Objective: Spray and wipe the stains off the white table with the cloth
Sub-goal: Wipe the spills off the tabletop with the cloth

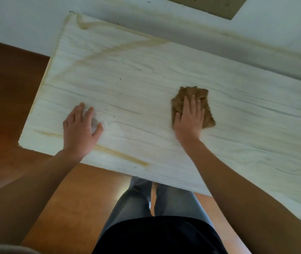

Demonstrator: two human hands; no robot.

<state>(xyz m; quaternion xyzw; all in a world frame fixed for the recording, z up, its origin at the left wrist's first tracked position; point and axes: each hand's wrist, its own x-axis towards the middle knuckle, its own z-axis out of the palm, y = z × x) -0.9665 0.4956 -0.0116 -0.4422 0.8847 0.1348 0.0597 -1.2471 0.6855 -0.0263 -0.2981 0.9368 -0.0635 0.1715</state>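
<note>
Right hand [189, 118] lay flat, fingers straight, pressing crumpled brown cloth [198, 92] onto white table [146, 74], right of frame centre. Left hand [78, 129] sat lower left on tabletop, fingers and thumb arched over pale blurred shape [94, 123], perhaps small bottle; whether it gripped, could not tell. Yellowish streak [122, 156] ran near front edge below left hand. Brown floor [8, 88] at left.

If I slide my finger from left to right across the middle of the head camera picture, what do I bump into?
wooden floor → white table, its left edge → left hand → brown cloth, with the right hand pressed flat on top of it
</note>
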